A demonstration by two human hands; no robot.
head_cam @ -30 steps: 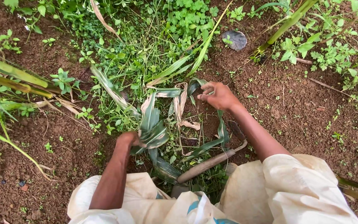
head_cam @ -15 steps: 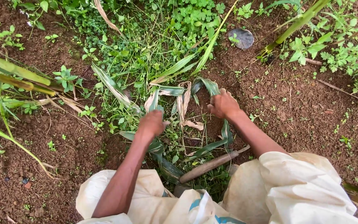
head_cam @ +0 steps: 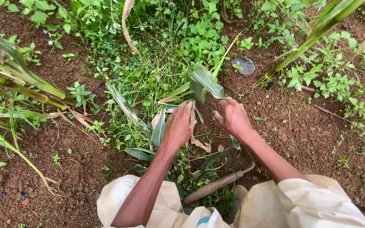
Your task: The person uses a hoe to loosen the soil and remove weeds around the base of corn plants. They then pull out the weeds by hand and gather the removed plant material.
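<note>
One head-worn camera looks steeply down from above the person's own arms, facing forward over reddish soil (head_cam: 300,126) and a weed patch (head_cam: 157,63). It sits close, the pale sleeves (head_cam: 300,207) filling the bottom edge. It probably tilts slightly left.

No packages, labels, signs or screens are showing anywhere here.
</note>
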